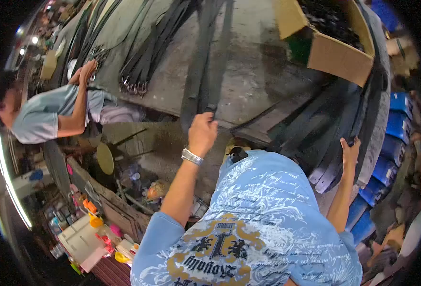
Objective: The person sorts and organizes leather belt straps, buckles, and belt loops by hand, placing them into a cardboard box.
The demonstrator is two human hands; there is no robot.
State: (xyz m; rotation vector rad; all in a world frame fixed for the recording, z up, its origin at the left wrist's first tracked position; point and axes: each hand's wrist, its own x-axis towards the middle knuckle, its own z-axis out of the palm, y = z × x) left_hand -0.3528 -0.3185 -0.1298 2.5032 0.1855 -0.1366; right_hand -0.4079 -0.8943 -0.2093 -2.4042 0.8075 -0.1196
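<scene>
Left hand (pixel 203 131) is closed on the near ends of long black belts (pixel 205 66), laid flat up the table (pixel 258 71), probably to keep them straight. Right hand (pixel 350 151) touches the belt heap (pixel 334 119) at centre right; cannot tell if it grips. Co-worker (pixel 43 117) at upper left.

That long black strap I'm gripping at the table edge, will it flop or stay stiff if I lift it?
Probably floppy: the strap lies flat along the table, and the nearby pile of straps sags over the edge. Likely light: your left hand pinches it alone.
</scene>
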